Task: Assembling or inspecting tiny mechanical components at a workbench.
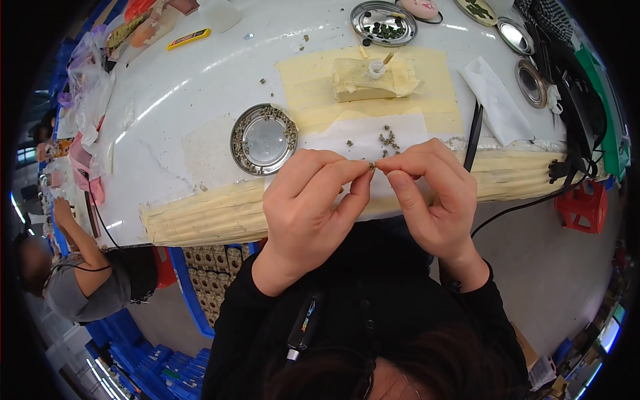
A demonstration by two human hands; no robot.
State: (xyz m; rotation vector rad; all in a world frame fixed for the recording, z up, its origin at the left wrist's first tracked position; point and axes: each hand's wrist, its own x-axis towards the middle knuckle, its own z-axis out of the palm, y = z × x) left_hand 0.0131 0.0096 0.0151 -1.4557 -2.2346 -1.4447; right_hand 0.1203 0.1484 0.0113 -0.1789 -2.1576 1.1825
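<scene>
In the head view, a small metallic part [373,166] is held above the near portion of the counter [160,143], over a white sheet [321,138]. It is pinched at the fingertips of the left hand [319,193]; the left grip is closed on it. The right hand [437,200] is brought in from the right, its index fingertip at or just beside the part; whether anything is grasped by the right grip cannot be told.

The part is judged to be very light, hard and stiff, easily dropped rather than easily crushed, and perhaps slippery. It is best taken by opposite sides, with the fingertips only; its finer shape is too small to be made out.

Similar loose parts [388,139] are scattered on the sheet just beyond the hands, and more are gathered in a round metal dish [235,141] to the left. The tape-covered near edge [200,217] is set close below the hands, so a slipped part could be lost over it. On the far side, movement is limited by a wrapped block [367,93]; on the right, by a dark slim tool [474,137] and a folded white cloth [493,103]. More open room is offered left of the dish.
</scene>
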